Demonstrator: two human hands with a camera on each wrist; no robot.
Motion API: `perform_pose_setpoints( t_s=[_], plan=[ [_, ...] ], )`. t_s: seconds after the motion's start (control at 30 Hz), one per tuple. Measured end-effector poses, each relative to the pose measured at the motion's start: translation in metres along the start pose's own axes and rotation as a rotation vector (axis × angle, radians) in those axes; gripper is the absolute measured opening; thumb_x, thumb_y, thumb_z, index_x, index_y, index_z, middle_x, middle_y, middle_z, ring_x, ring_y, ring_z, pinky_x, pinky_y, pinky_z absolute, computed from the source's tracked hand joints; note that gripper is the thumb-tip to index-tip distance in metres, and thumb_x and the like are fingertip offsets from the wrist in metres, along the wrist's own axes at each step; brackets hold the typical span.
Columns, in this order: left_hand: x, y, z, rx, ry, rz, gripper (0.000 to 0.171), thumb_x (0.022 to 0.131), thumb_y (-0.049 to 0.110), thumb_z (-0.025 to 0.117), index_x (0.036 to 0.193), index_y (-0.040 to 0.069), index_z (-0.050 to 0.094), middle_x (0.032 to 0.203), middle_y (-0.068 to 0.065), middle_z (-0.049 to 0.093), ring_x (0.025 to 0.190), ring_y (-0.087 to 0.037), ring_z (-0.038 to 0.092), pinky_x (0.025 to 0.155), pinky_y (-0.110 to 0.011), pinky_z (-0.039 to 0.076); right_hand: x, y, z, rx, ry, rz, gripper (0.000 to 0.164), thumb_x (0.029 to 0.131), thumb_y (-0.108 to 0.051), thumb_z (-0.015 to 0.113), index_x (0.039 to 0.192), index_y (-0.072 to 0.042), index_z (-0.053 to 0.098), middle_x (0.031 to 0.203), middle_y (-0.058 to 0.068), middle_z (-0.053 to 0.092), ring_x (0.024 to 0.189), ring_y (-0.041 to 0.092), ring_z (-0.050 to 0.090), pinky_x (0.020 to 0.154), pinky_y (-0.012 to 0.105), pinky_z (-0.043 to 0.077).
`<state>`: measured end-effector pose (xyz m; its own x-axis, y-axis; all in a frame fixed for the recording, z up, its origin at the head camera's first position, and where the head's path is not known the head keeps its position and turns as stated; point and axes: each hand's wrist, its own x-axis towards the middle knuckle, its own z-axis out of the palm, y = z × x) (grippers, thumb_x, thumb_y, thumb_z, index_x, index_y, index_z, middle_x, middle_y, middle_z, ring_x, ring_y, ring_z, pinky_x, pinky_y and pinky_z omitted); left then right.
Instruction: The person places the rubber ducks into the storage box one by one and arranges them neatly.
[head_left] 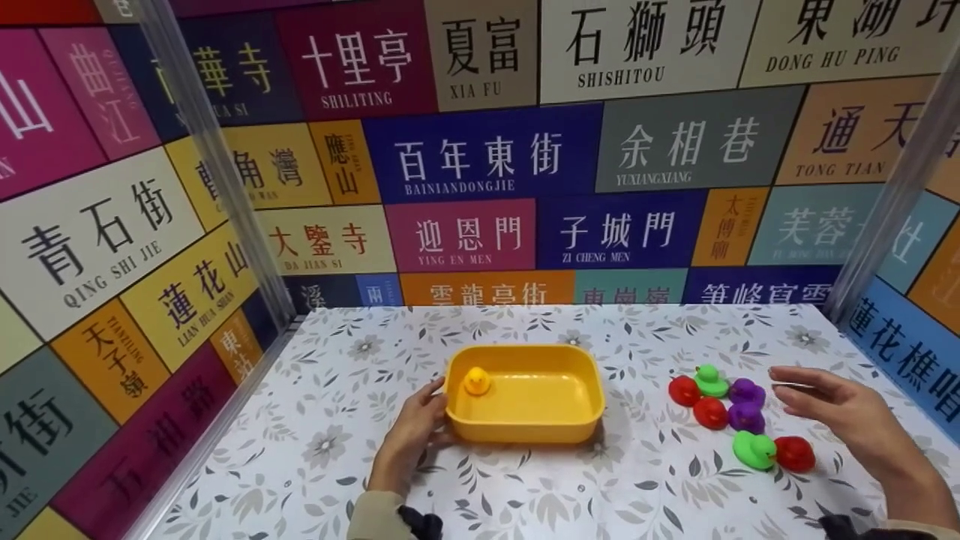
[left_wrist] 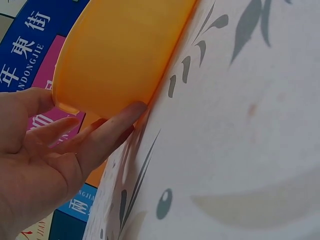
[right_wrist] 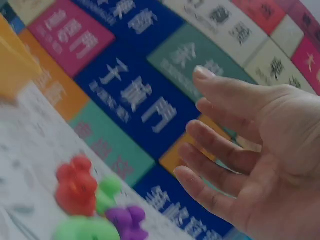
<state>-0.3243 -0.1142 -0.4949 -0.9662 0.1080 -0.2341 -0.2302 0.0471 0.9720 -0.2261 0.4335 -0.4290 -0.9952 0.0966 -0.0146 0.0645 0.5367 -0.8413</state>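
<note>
A yellow rectangular tub [head_left: 525, 433] stands on the table with a small yellow rubber duck [head_left: 477, 381] inside its left end. My left hand [head_left: 415, 421] holds the tub's left side; in the left wrist view the thumb is at the rim and the fingers [left_wrist: 120, 120] lie along the outer wall. To the right sits a loose group of rubber ducks: red [head_left: 711, 413], green [head_left: 754, 450] and purple [head_left: 746, 418]. Just right of them my right hand [head_left: 847, 409] is raised, fingers apart and slightly bent, holding nothing.
A white cloth with grey flowers and leaves covers the table [head_left: 322, 382]. Behind it and at both sides rise walls of coloured signs [head_left: 480, 154]. Clear upright posts [head_left: 232, 172] stand at the table's back corners.
</note>
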Motion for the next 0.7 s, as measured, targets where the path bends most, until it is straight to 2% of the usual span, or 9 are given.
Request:
perform_pose_setpoints(
  t_s=[0.1, 0.17, 0.23, 0.33, 0.43, 0.47, 0.57, 0.6, 0.7],
  plan=[
    [0.000, 0.000, 0.000, 0.010, 0.005, 0.008, 0.054, 0.106, 0.027, 0.045, 0.158, 0.016, 0.032, 0.149, -0.020, 0.050, 0.121, -0.029, 0.063, 0.083, -0.036, 0.062, 0.004, 0.016, -0.005, -0.013, 0.001, 0.027, 0.064, 0.094, -0.050, 0.063, 0.146, -0.014, 0.051, 0.104, -0.041, 0.050, 0.092, -0.019, 0.053, 0.082, 0.021, 0.052],
    [0.001, 0.000, 0.000, 0.011, 0.010, -0.007, 0.054, 0.106, 0.028, 0.045, 0.158, 0.018, 0.032, 0.149, -0.019, 0.050, 0.121, -0.028, 0.063, 0.083, -0.035, 0.062, 0.006, 0.026, -0.007, -0.018, -0.007, 0.054, 0.067, 0.093, -0.051, 0.064, 0.147, -0.014, 0.050, 0.106, -0.037, 0.055, 0.095, -0.013, 0.057, 0.091, 0.030, 0.054],
    [0.002, 0.000, 0.001, 0.005, 0.014, -0.020, 0.055, 0.105, 0.029, 0.046, 0.158, 0.019, 0.033, 0.149, -0.019, 0.050, 0.120, -0.027, 0.063, 0.084, -0.035, 0.062, 0.007, 0.037, -0.009, -0.022, -0.014, 0.092, 0.072, 0.091, -0.054, 0.065, 0.149, -0.014, 0.048, 0.115, -0.026, 0.061, 0.101, -0.005, 0.059, 0.101, 0.050, 0.051],
    [0.001, 0.000, 0.002, -0.007, 0.009, -0.030, 0.055, 0.105, 0.029, 0.046, 0.158, 0.020, 0.032, 0.149, -0.018, 0.050, 0.121, -0.028, 0.063, 0.084, -0.036, 0.062, 0.005, 0.056, -0.011, 0.042, -0.023, 0.146, 0.077, 0.089, -0.056, 0.066, 0.153, -0.019, 0.043, 0.116, -0.028, 0.059, 0.110, 0.003, 0.055, 0.107, 0.076, 0.029],
    [0.000, -0.001, 0.001, -0.008, 0.001, -0.014, 0.055, 0.105, 0.028, 0.046, 0.157, 0.019, 0.033, 0.147, -0.019, 0.052, 0.119, -0.027, 0.063, 0.083, -0.036, 0.062, 0.005, 0.079, -0.011, 0.087, -0.026, 0.170, 0.079, 0.090, -0.055, 0.066, 0.156, -0.024, 0.037, 0.125, -0.024, 0.059, 0.099, -0.014, 0.047, 0.111, 0.076, 0.026],
    [0.000, -0.002, 0.001, -0.008, -0.004, -0.004, 0.054, 0.106, 0.027, 0.045, 0.158, 0.018, 0.033, 0.146, -0.019, 0.052, 0.117, -0.026, 0.064, 0.081, -0.037, 0.062, 0.005, 0.086, -0.010, 0.104, -0.035, 0.177, 0.078, 0.091, -0.053, 0.066, 0.156, -0.025, 0.035, 0.132, -0.019, 0.059, 0.102, -0.012, 0.047, 0.111, 0.075, 0.026],
    [-0.001, -0.003, 0.001, -0.009, -0.010, 0.021, 0.054, 0.106, 0.025, 0.045, 0.157, 0.015, 0.033, 0.143, -0.020, 0.054, 0.112, -0.025, 0.065, 0.078, -0.037, 0.063, 0.006, 0.101, -0.008, 0.084, -0.056, 0.187, 0.077, 0.092, -0.050, 0.066, 0.157, -0.024, 0.033, 0.156, 0.017, 0.043, 0.098, -0.018, 0.044, 0.110, 0.072, 0.033],
    [-0.001, -0.003, 0.001, -0.009, -0.012, 0.026, 0.054, 0.106, 0.025, 0.045, 0.157, 0.015, 0.033, 0.143, -0.021, 0.054, 0.112, -0.025, 0.065, 0.078, -0.037, 0.063, 0.006, 0.103, -0.007, 0.074, -0.065, 0.190, 0.078, 0.092, -0.049, 0.067, 0.157, -0.023, 0.032, 0.159, 0.025, 0.033, 0.099, -0.016, 0.046, 0.109, 0.072, 0.033],
    [-0.001, -0.003, 0.000, -0.014, -0.003, 0.015, 0.054, 0.106, 0.025, 0.046, 0.157, 0.016, 0.033, 0.146, -0.020, 0.053, 0.116, -0.027, 0.065, 0.078, -0.036, 0.063, 0.007, 0.107, -0.006, 0.069, -0.098, 0.209, 0.082, 0.091, -0.049, 0.068, 0.158, -0.020, 0.030, 0.158, 0.027, 0.032, 0.109, -0.002, 0.056, 0.108, 0.074, 0.031]
  ],
)
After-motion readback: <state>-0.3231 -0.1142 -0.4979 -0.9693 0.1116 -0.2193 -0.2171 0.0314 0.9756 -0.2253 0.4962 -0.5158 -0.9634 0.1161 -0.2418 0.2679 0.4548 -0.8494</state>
